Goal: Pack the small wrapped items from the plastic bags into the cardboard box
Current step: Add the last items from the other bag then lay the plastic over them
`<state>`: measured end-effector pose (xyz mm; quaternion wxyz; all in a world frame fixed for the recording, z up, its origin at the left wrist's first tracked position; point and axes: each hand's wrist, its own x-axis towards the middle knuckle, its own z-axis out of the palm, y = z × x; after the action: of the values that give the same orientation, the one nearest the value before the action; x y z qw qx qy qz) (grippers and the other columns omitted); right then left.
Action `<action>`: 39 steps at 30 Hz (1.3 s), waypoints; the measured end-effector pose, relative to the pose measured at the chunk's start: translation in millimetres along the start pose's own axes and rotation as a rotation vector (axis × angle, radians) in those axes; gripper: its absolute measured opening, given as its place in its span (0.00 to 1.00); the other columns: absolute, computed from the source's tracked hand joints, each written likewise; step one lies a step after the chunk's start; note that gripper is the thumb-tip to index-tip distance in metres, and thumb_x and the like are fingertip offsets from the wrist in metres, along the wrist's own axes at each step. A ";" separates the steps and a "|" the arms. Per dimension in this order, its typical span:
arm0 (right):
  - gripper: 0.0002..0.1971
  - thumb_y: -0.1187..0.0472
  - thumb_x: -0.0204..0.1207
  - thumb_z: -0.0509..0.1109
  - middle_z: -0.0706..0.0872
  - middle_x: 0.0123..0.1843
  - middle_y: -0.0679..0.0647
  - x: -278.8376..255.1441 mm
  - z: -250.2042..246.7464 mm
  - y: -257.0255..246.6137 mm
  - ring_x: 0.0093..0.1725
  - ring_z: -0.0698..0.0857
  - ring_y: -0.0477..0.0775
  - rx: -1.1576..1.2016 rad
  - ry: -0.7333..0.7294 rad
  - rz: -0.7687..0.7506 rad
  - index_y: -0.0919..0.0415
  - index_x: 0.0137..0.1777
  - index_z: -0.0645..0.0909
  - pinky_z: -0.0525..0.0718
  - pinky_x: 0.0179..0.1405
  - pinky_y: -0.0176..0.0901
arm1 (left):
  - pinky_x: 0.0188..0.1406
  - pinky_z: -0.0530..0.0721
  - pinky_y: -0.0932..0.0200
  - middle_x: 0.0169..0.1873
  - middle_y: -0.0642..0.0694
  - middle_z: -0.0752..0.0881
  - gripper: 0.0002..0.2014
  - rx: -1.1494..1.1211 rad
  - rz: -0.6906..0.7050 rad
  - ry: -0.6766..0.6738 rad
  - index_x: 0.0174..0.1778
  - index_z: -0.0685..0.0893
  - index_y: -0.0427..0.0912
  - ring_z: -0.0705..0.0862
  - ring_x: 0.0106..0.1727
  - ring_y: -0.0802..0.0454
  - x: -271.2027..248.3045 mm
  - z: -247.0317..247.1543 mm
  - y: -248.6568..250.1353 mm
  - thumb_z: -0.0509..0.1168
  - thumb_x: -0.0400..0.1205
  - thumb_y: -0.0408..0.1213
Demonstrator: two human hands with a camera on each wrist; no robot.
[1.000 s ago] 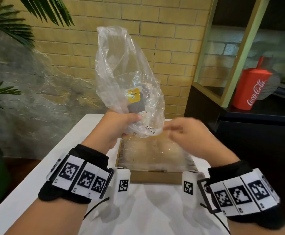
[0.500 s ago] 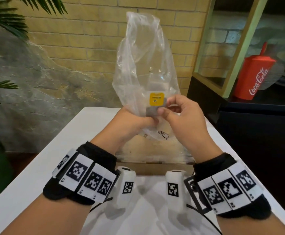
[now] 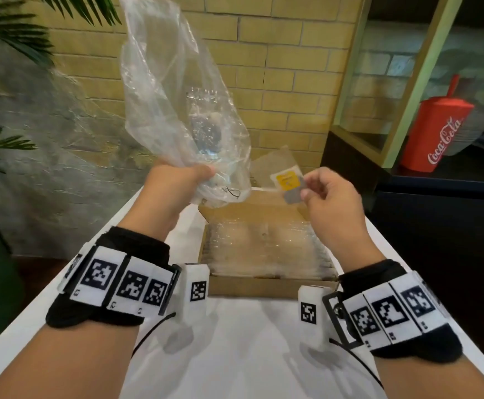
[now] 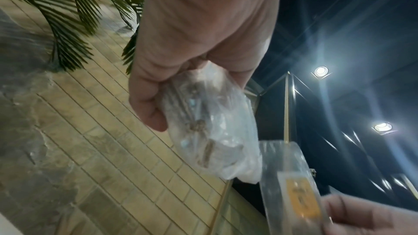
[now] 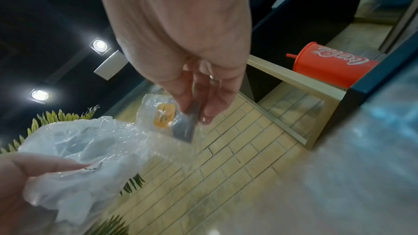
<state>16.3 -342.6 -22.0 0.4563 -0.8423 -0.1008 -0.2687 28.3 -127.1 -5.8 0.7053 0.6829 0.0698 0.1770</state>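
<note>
Over white table point(image 3: 235, 355), cardboard box point(image 3: 263, 286) holds clear packets; left grip point(image 3: 174, 185) bunches plastic bag point(image 3: 171, 90), right grip point(image 3: 330, 194) pinches wrapped item point(image 3: 288, 180).

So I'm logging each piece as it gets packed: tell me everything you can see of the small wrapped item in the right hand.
The item is a small flat piece sealed in a clear, crinkly plastic sleeve. It has a yellow label with tiny unreadable print and a grey part below it. The right hand pinches it at the grey end between thumb and fingers. It hangs in the air above the box's far edge, outside and right of the bag, not touching it.
</note>
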 end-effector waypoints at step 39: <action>0.10 0.53 0.69 0.76 0.79 0.38 0.45 -6.4 -4.0 -26.0 0.36 0.75 0.41 0.107 -0.051 0.099 0.54 0.44 0.78 0.74 0.35 0.33 | 0.56 0.84 0.44 0.55 0.38 0.88 0.18 0.084 -0.084 -0.583 0.57 0.83 0.45 0.87 0.56 0.44 -43.3 31.0 0.6 0.67 0.75 0.23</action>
<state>-1.3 -330.7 -5.1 0.5106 -0.8272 -0.0850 -0.2186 -1.4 -171.1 -9.6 0.6734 0.7301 -0.1001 -0.0589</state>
